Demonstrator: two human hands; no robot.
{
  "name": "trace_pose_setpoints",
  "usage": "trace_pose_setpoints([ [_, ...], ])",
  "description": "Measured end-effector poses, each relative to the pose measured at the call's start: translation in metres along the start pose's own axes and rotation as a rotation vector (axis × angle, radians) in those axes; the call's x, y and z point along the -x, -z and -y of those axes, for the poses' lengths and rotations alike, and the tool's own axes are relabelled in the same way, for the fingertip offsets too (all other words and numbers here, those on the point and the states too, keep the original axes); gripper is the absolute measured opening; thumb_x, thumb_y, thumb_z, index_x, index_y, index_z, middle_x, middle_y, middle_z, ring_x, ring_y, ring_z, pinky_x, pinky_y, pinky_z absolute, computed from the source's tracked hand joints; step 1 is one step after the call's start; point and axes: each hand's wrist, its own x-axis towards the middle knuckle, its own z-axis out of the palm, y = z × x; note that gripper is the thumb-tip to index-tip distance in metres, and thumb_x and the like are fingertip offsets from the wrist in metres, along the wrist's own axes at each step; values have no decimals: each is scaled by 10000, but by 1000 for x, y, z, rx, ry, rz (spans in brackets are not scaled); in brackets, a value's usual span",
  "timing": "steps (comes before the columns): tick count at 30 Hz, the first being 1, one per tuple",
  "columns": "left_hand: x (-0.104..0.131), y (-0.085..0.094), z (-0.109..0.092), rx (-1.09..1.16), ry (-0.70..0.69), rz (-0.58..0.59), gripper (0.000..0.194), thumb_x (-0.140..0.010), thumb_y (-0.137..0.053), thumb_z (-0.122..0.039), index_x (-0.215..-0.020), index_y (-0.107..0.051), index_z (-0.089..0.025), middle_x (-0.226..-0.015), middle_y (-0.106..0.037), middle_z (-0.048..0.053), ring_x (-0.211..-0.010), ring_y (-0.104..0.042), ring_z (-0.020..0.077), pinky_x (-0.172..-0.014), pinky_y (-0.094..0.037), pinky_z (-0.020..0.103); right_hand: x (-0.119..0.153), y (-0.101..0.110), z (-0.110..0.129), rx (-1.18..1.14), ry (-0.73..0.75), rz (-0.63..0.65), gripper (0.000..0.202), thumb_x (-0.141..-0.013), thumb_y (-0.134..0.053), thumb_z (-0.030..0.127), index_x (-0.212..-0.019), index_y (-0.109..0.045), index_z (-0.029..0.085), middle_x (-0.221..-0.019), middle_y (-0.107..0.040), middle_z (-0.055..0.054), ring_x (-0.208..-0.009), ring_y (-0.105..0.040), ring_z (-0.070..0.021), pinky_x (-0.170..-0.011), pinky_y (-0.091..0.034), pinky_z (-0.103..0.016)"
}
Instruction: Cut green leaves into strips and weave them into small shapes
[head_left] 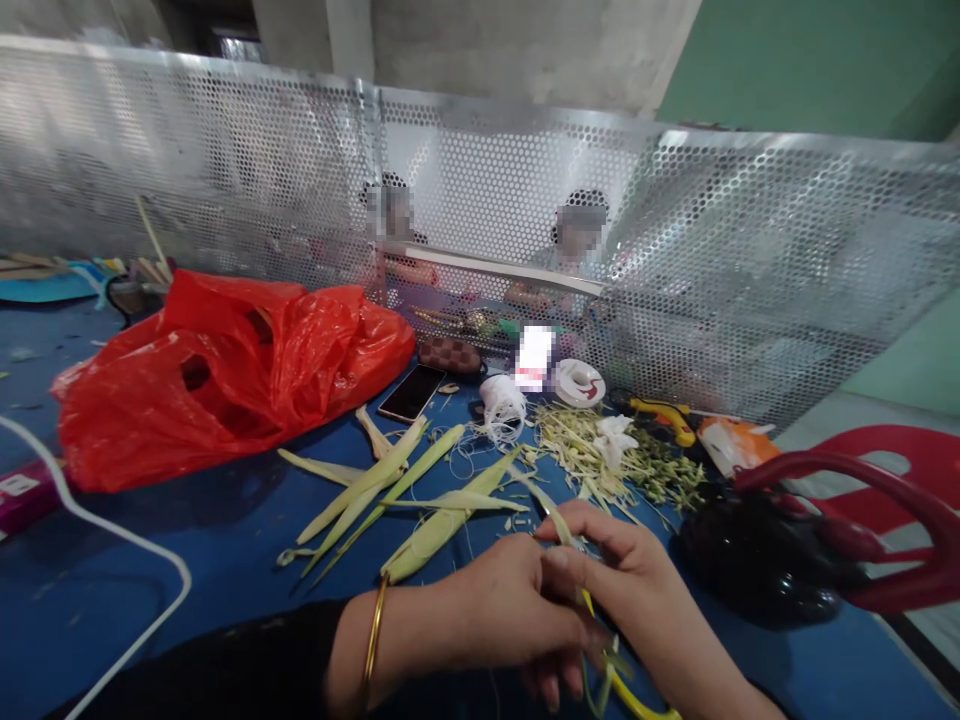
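Both hands meet low in the middle of the view. My right hand (630, 560) pinches a pale green strip of corn husk (559, 525) between thumb and forefinger. Crossing from the left, with a gold bangle on the wrist, my left hand (517, 600) has its fingers curled beside the right palm; what they grip is mostly hidden. Beneath the hands show yellow handle parts (634, 697), perhaps of scissors, and a thin green strip (600, 685). Several corn husks (435, 540) lie on the blue table (225, 560) just beyond my left hand.
A red plastic bag (232, 380) lies at left, near a white cable (169, 555). Behind the husks are a dark phone (412, 391), white thread (502, 405), a tape roll (579, 383) and plant scraps (585, 450). A dark kettle-like object (765, 560) stands right. People sit beyond the perforated screen (480, 150).
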Motion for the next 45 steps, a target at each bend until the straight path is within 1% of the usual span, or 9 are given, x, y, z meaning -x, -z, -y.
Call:
trace_pose_setpoints([
  [4,-10,13,3,152,-97,-108,124,-656,-590,-240,-560,-606,-162,-472,-558,-26,-334,-457,78,-373,-361,210,9,2,4,233,328,-199,98,-848,-621,195,-792,-699,212,-700,-583,-3,-654,-592,-143,-559,-465,-230],
  [10,-1,29,-16,322,-186,-312,175,-696,-665,-299,-709,-683,-125,-599,-623,15,-458,-498,69,-367,-264,173,15,-9,4,802,871,-186,204,-937,-491,154,-875,-685,162,-668,-654,-23,-590,-564,-156,-598,-398,-312],
  [14,8,34,-27,428,-222,-342,192,-758,-665,-297,-765,-674,-105,-651,-644,42,-531,-551,86,-389,-230,181,11,-18,-2,1050,916,-148,394,-978,-295,94,-967,-688,128,-797,-723,-70,-712,-631,-196,-672,-443,-343],
  [17,9,37,-29,516,-251,-315,149,-771,-654,-251,-751,-657,-103,-631,-628,31,-540,-551,87,-464,-332,193,7,-20,-9,1143,939,-92,418,-961,-262,54,-1043,-670,102,-874,-729,-104,-808,-651,-220,-738,-492,-363],
  [23,4,38,-23,603,-245,-260,118,-781,-618,-212,-743,-652,-105,-682,-641,27,-561,-571,82,-600,-440,211,8,-17,-12,984,944,-84,316,-925,-364,64,-998,-669,106,-711,-689,-58,-627,-613,-178,-689,-488,-362],
  [26,2,32,-19,607,-252,-251,118,-775,-631,-214,-745,-658,-102,-695,-656,40,-586,-598,98,-613,-456,215,12,-16,-6,980,995,-135,285,-903,-420,42,-1024,-666,121,-744,-708,-52,-689,-636,-163,-739,-463,-338],
  [32,0,16,-14,668,-236,-258,118,-737,-652,-164,-631,-645,-114,-634,-648,38,-550,-564,88,-585,-430,205,18,-32,-14,997,977,-156,374,-943,-340,65,-1006,-692,174,-835,-731,-45,-858,-644,-184,-925,-409,-355],
  [38,2,14,-13,575,-288,-304,151,-739,-698,-238,-655,-677,-115,-656,-669,46,-582,-572,93,-586,-420,201,17,-25,-11,764,905,-254,219,-907,-485,83,-896,-676,188,-765,-711,-32,-732,-649,-165,-811,-468,-339],
  [45,2,16,-12,452,-301,-283,277,-751,-704,-387,-748,-672,-112,-678,-673,62,-564,-599,107,-590,-466,237,6,-4,-3,166,216,-500,106,-851,-614,268,-767,-644,211,-741,-672,-37,-707,-636,-203,-646,-514,-307],
])
